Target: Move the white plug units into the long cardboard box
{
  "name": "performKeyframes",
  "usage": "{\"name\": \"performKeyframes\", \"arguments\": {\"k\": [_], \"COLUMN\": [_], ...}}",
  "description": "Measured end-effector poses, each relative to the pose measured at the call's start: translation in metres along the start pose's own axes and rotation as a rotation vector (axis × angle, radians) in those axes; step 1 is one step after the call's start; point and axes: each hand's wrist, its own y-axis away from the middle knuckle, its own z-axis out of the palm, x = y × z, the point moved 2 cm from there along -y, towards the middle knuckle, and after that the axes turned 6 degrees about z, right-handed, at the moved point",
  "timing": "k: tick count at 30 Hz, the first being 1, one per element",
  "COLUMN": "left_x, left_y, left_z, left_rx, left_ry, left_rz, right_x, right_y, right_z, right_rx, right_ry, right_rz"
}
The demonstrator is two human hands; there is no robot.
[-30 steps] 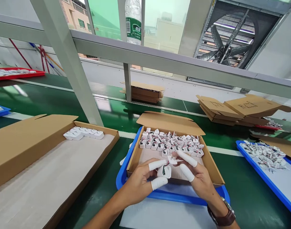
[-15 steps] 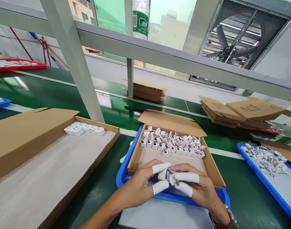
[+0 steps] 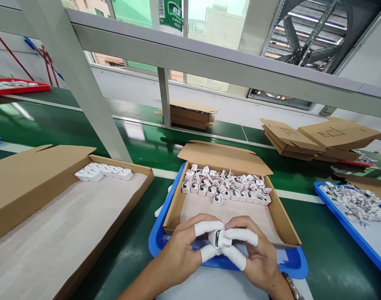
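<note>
Between my two hands is a small white plastic housing (image 3: 220,238) with a dark opening on its left side. My left hand (image 3: 190,241) pinches it from the left, thumb and forefinger in white finger cots. From the right, my right hand (image 3: 255,250) grips its other part, also with white finger cots. Beyond my hands, a shallow cardboard box (image 3: 173,208) stands on a blue tray (image 3: 155,237). In its far half sit rows of white housings (image 3: 218,200) with red and black wires showing. Inner details of the held piece are partly covered by my fingers.
At left lies a larger lined cardboard box (image 3: 96,237) with several white housings (image 3: 103,171) in its far corner. To the right, a blue tray (image 3: 349,229) holds a heap of small white parts (image 3: 355,204). A grey metal frame (image 3: 178,52) crosses above the green table (image 3: 124,237).
The two parts of the white housing have come closer together, and its wires no longer show. Both hands stay on it, turned slightly. The camera view has shifted a little.
</note>
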Motion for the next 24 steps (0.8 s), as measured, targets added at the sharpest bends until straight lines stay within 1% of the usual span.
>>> {"name": "performKeyframes", "arguments": {"k": [4, 8, 10, 13, 15, 16, 18, 20, 22, 24], "left_x": [0.001, -0.002, -0.004, -0.003, -0.002, -0.001, 0.000, 0.000, 0.000, 0.001], "left_y": [0.001, 0.003, 0.002, 0.000, -0.001, -0.002, -0.002, -0.001, 0.000, 0.001], "left_z": [-0.004, -0.004, -0.003, -0.002, -0.001, 0.000, 0.001, 0.003, 0.004, 0.004], "left_rx": [0.059, 0.063, 0.069, 0.058, 0.055, 0.071, 0.124, 0.160, 0.155, 0.120], "left_ry": [-0.037, -0.003, 0.061, 0.238, 0.336, 0.362, 0.386, 0.388, 0.362, 0.321], "left_rz": [0.016, -0.005, -0.057, -0.165, -0.213, -0.232, -0.280, -0.330, -0.333, -0.287], "right_x": [0.004, 0.007, 0.005, -0.001, -0.004, -0.005, -0.004, 0.000, 0.003, 0.005], "right_y": [0.002, 0.001, -0.001, -0.006, -0.007, -0.007, -0.007, -0.006, -0.006, -0.007], "right_z": [0.009, 0.011, 0.009, 0.005, 0.003, 0.002, 0.000, -0.002, -0.005, -0.006], "right_rx": [0.029, 0.015, -0.002, -0.017, -0.048, -0.071, -0.103, -0.090, -0.070, -0.076], "right_ry": [-0.028, -0.033, 0.000, 0.049, 0.061, 0.056, 0.008, -0.069, -0.146, -0.208], "right_rz": [0.059, 0.113, 0.088, 0.022, -0.009, -0.003, 0.062, 0.162, 0.252, 0.315]}}
